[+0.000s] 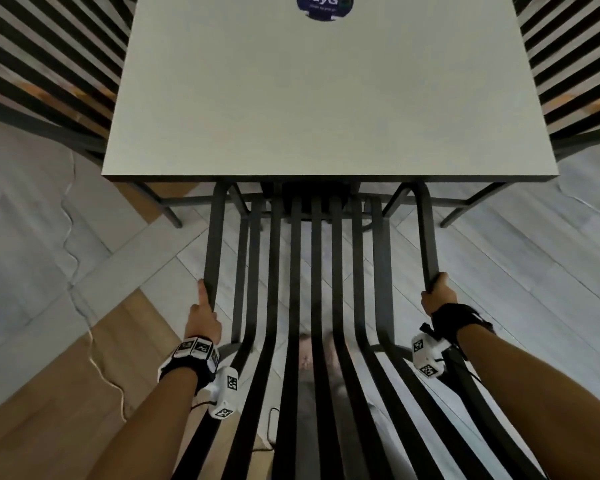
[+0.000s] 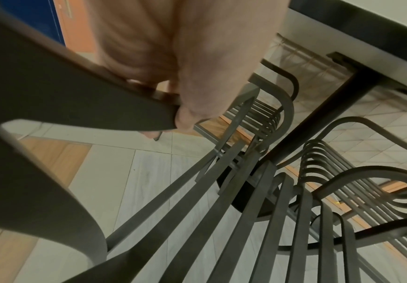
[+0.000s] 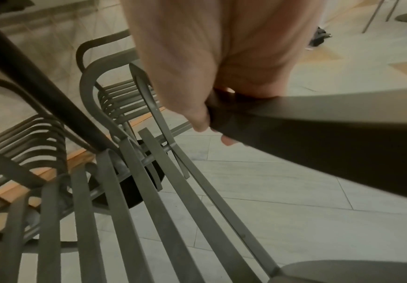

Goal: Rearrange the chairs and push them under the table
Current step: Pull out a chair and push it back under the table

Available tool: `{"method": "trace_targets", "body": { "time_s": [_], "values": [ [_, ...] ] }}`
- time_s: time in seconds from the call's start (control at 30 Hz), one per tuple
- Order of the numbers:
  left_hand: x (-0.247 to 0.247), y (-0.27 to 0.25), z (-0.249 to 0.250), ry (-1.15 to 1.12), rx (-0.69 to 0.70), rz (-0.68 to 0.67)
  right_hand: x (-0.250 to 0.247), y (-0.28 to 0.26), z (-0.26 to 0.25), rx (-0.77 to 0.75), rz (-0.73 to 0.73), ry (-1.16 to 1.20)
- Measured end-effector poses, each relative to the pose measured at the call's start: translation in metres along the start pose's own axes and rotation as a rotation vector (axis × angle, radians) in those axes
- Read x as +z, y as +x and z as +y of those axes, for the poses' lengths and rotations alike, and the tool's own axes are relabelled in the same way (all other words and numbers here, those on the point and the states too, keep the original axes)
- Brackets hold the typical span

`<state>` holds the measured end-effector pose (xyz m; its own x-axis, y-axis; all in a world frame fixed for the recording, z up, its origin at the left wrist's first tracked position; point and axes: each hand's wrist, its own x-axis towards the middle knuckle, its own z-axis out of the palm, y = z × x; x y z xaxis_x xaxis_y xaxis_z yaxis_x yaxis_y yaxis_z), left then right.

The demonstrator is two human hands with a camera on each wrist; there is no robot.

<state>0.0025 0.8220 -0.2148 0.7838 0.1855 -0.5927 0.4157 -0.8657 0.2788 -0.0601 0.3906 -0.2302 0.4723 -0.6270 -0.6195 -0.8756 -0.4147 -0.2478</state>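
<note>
From my head view, the front of the slatted chair [image 1: 312,271] is hidden under the tabletop [image 1: 326,98]; its seat slats vanish past the near edge. My left hand [image 1: 203,317] holds the left armrest, forefinger laid straight along it, the other fingers curled round it in the left wrist view. My right hand [image 1: 437,296] has a closed grip round the right armrest. Two more chairs [image 1: 49,64] flank the tabletop, cut off by the frame. A pale cable [image 1: 94,344] trails over the floor [image 1: 516,271] at my left; open tiles lie at both sides.
</note>
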Motion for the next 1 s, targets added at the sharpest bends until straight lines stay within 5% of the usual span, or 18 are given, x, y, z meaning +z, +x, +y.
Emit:
{"method": "trace_targets", "body": {
  "time_s": [0.57,0.77,1.0],
  "values": [
    [-0.011,-0.032,0.017,0.101,-0.109,-0.032,-0.005,-0.022,0.018,-0.122,0.021,-0.013],
    [-0.016,-0.096,0.090,-0.091,0.241,-0.070,-0.062,-0.031,0.026,-0.263,0.046,0.033],
    [0.009,-0.191,0.233,-0.157,0.572,-0.107,-0.159,-0.019,0.073,-0.346,0.082,0.153]
  ]
}}
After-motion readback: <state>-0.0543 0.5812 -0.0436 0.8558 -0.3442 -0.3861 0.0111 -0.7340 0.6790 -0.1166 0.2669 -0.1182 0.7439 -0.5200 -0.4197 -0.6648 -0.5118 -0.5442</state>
